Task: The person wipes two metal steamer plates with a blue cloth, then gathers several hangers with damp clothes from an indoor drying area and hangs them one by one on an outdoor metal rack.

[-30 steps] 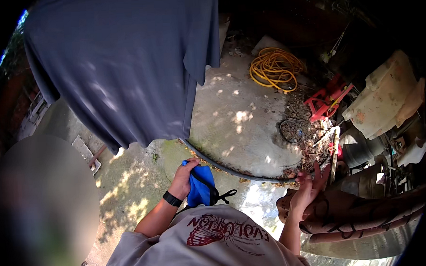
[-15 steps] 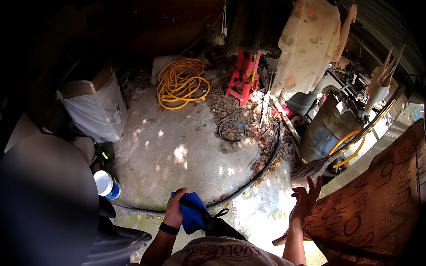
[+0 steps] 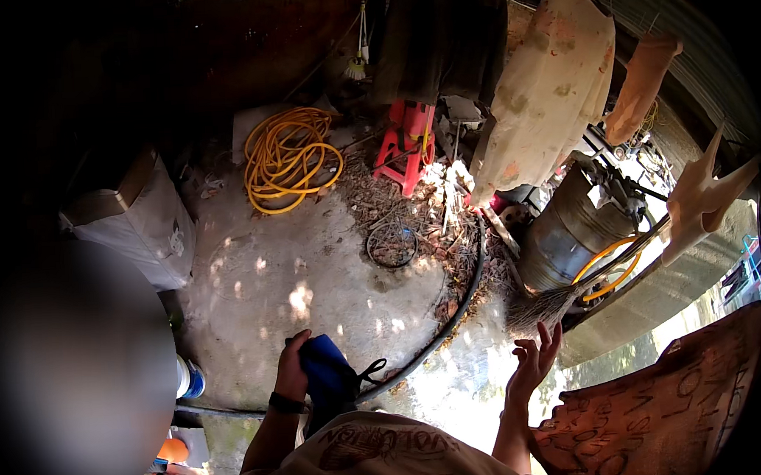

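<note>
Fabric bundle of deep blue [image 3: 322, 361] hangs at the lower centre of the frame, in the grip of the left hand [image 3: 293, 371], whose fingers are closed on its left side; a thin black cord [image 3: 363, 377] loops out from its right side; the right hand [image 3: 534, 360], lower right of centre, holds nothing that shows, its fingers spread and raised; the bundle could slip, I judge, since one hand alone has it and only by one side; the loose loop might snag a finger if the fabric were swung about; the bristly twig broom [image 3: 541, 307] appears just above the right fingertips, and a careless upward reach might scrape them, though the depth between cannot be told from this view; the brown sheet with dark lettering [image 3: 651, 404], lower right, shows beside the right forearm and could catch a sleeve or elbow; the dark curved hose [image 3: 436, 345] lies across the grey concrete floor [image 3: 257, 328] and could trip a foot, should the eyes stay on the hands; glare on the ground near the right wrist might hide uneven footing.
</note>
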### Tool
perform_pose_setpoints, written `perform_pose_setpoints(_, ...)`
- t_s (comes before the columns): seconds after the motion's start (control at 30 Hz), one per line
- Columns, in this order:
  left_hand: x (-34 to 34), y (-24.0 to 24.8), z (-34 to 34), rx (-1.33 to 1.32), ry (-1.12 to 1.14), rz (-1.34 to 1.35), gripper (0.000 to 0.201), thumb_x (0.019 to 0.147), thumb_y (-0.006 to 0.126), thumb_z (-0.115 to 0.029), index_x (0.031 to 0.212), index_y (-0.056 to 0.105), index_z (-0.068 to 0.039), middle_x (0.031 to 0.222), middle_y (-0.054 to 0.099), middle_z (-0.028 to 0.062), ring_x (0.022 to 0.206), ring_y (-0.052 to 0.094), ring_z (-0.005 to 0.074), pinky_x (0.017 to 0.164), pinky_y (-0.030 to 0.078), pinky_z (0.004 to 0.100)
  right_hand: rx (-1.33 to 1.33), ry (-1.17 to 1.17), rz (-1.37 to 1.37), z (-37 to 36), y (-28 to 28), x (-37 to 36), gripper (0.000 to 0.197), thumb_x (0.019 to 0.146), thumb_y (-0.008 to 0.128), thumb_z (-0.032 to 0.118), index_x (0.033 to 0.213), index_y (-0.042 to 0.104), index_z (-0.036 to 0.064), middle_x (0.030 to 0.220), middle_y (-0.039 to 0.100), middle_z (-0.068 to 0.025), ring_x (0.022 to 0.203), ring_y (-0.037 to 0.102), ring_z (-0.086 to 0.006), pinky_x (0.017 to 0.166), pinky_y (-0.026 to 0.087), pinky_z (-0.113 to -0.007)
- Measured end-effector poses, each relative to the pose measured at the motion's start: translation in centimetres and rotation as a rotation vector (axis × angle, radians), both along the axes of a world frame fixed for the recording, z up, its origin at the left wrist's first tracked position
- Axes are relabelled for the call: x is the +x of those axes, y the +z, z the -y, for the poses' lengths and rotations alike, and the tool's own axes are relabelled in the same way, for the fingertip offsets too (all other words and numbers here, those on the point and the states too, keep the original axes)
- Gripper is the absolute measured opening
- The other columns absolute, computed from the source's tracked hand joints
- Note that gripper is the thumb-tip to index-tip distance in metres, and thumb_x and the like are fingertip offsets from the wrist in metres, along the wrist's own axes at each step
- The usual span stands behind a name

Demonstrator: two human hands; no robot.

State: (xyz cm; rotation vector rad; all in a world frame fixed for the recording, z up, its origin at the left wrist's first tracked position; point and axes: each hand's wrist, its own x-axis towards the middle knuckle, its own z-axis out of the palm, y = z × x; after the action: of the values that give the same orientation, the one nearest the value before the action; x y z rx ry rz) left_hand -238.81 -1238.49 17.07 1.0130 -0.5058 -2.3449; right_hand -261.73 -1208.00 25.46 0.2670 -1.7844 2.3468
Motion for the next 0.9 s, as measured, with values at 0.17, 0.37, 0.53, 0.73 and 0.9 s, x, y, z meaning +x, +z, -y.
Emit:
perform_pose_setpoints(0.17,-5.4,-2.3,6.2,0.021,-0.111,0.011,0.013,0.084,0.063,-0.021,0.076,0.060,-0.011,0.067,0.061,0.0015,0.061,0.060,0.0148,0.062,0.050,0.0292,0.025,-0.130,0.083,3.3,-1.1,-0.1,0.067,0.082,0.051,0.008,0.144,0.024,0.0101,0.134,0.039,-0.0180,0.071,0.057,-0.0131,0.064,0.044,-0.025)
perform_pose_setpoints(0.37,-11.8,0.4,14.8,-0.058,-0.242,-0.010,0.010,0.079,0.070,-0.015,0.084,0.062,-0.010,0.077,0.060,0.0010,0.069,0.058,0.0142,0.067,0.047,0.0287,-0.058,-0.305,0.154,11.9,-2.3,-1.3,0.048,0.088,0.045,0.003,0.135,0.042,0.0099,0.126,0.052,-0.0119,0.069,0.056,-0.0091,0.056,0.043,-0.021)
perform_pose_setpoints(0.53,-15.0,3.0,23.4,-0.034,-0.420,-0.047,0.007,0.083,0.065,-0.013,0.082,0.059,-0.011,0.078,0.058,0.0007,0.075,0.057,0.0119,0.070,0.047,0.0280,0.033,-0.143,0.122,21.9,-0.6,-2.1,0.033,0.081,0.046,0.006,0.111,0.055,-0.0043,0.087,0.061,-0.0097,0.064,0.054,-0.0123,0.059,0.042,-0.024)
perform_pose_setpoints(0.73,-18.6,4.5,30.2,-0.034,-0.549,-0.055,0.006,0.083,0.065,-0.017,0.085,0.061,-0.012,0.079,0.059,-0.0001,0.075,0.057,0.0116,0.072,0.046,0.0275,0.227,-0.129,-0.020,27.4,5.8,-4.8,0.027,0.092,0.042,0.009,0.111,0.056,-0.0047,0.067,0.056,-0.0041,0.060,0.051,-0.0092,0.058,0.041,-0.022)
perform_pose_setpoints(0.9,-22.9,6.1,31.0,-0.126,-0.655,-0.072,0.009,0.085,0.063,-0.020,0.088,0.061,-0.011,0.079,0.059,-0.0007,0.075,0.056,0.0111,0.071,0.045,0.0272,0.395,-0.226,-0.361,25.4,14.9,-10.8,0.036,0.097,0.045,0.026,0.114,0.056,-0.0042,0.068,0.057,-0.0041,0.059,0.051,-0.0085,0.059,0.042,-0.022)
